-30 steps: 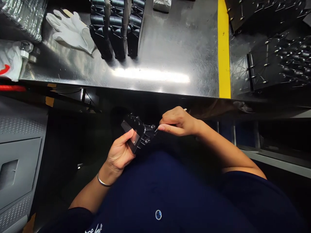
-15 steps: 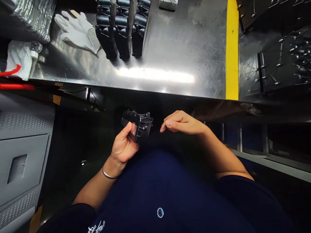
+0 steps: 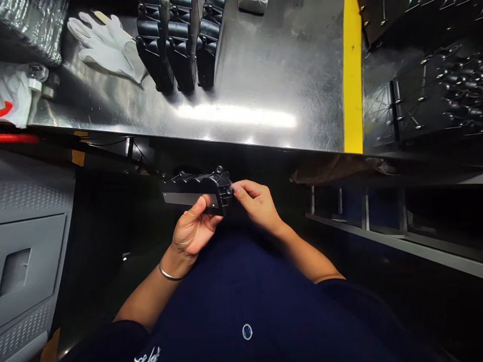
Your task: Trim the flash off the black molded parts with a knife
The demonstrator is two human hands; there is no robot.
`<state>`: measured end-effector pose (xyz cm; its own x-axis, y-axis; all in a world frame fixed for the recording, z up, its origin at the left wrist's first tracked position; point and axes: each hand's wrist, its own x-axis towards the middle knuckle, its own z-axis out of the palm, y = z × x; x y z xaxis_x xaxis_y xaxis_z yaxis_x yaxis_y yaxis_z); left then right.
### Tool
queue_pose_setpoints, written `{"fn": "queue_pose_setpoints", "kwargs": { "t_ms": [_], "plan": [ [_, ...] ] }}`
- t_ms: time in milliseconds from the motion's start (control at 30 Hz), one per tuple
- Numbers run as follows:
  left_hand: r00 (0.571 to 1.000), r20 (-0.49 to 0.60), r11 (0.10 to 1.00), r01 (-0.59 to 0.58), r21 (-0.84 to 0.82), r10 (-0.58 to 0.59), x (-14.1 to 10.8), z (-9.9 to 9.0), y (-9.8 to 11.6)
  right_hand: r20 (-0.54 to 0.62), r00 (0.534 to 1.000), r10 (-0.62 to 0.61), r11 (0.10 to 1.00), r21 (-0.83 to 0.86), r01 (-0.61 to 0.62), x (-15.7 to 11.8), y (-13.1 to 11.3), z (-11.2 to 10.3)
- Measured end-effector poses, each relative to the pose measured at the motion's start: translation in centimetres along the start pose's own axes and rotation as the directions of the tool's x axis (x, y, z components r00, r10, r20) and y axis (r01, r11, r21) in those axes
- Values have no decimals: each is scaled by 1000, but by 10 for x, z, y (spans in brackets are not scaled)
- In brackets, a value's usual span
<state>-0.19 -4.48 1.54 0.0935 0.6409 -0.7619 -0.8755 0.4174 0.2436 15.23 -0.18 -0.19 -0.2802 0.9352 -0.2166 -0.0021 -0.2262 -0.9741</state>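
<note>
My left hand (image 3: 196, 226) grips a long black moulded plastic part (image 3: 192, 186) in front of my body, the thumb pressed on its side. A flat, shiny strip (image 3: 175, 199) runs along the face turned toward me, and round lugs stick out at the top and right end. My right hand (image 3: 260, 203) is closed in a pinch, thumb and forefinger touching the part's right end beside a lug. Whatever may be between those fingertips is too small or hidden to make out.
Beyond the part lies a metal table (image 3: 256, 65) with a yellow stripe (image 3: 352, 75). On it are several black ribbed parts (image 3: 184, 45), a white glove (image 3: 107, 48), and more dark parts (image 3: 415, 100) at right. A grey cabinet (image 3: 30, 241) stands at left, a metal rack (image 3: 396, 241) at right.
My right hand has moved left and now touches the part's end. The part has turned, so its long side with the shiny strip faces me. My left hand keeps its hold.
</note>
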Motion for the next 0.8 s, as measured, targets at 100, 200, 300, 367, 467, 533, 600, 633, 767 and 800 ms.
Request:
{"fn": "queue_pose_setpoints", "kwargs": {
  "t_ms": [100,200,300,367,467,533,600,633,767,800],
  "plan": [
    [999,-24,994,40,-97,-43,0,4,-3,-124,992,-27,999,34,32,-3,8,9],
    [996,-16,979,85,-183,-90,0,4,-4,-245,967,-67,995,58,84,-3,15,12],
    [996,8,978,84,-191,-84,-1,3,-3,-139,985,-100,995,8,102,-1,13,4],
    [998,0,983,62,-173,-63,-1,3,-1,-21,980,-199,976,-99,196,0,7,-6],
    [999,-28,989,39,-139,-43,-3,5,2,74,902,-424,856,-293,426,2,1,-20],
    [999,-48,992,20,-121,-26,-5,8,3,119,846,-520,765,-375,524,2,-1,-25],
    [997,-73,994,-1,-111,-7,-7,11,3,146,813,-564,709,-419,567,2,-1,-28],
    [996,-85,995,-10,-104,1,-8,12,3,154,805,-573,692,-434,576,2,-1,-28],
    [995,-94,998,-30,-53,25,-10,11,2,170,803,-571,671,-466,576,0,-1,-29],
    [996,-86,999,-36,-41,32,-10,10,2,173,804,-568,672,-466,575,0,-2,-29]
  ]
}}
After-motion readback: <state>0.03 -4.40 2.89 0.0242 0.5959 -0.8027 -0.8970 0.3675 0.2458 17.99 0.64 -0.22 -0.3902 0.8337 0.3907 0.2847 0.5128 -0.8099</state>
